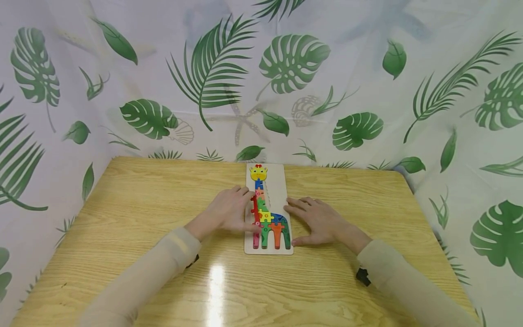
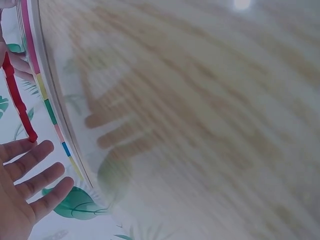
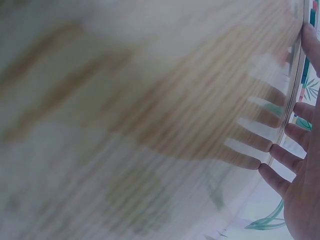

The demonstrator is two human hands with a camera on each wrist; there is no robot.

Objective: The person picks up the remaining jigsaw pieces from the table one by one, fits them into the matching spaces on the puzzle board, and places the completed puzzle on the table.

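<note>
A pale wooden puzzle board (image 1: 276,188) lies upright to me near the table's middle, filled with a colourful giraffe (image 1: 265,215) of interlocking pieces. My left hand (image 1: 233,209) pinches a long red puzzle piece (image 2: 19,107) by its two ends, between thumb and a finger. In the left wrist view that piece is raised above the board's surface, over the giraffe's left side. A jagged outline (image 1: 268,195) shows along the right of the neck. My right hand (image 1: 318,220) has its fingers spread, with fingertips and thumb at the board's right edge.
The board rests on a wood-grain table (image 1: 163,272) with a bright light reflection toward the front. A white cloth printed with green leaves (image 1: 294,63) hangs behind and at both sides of the table.
</note>
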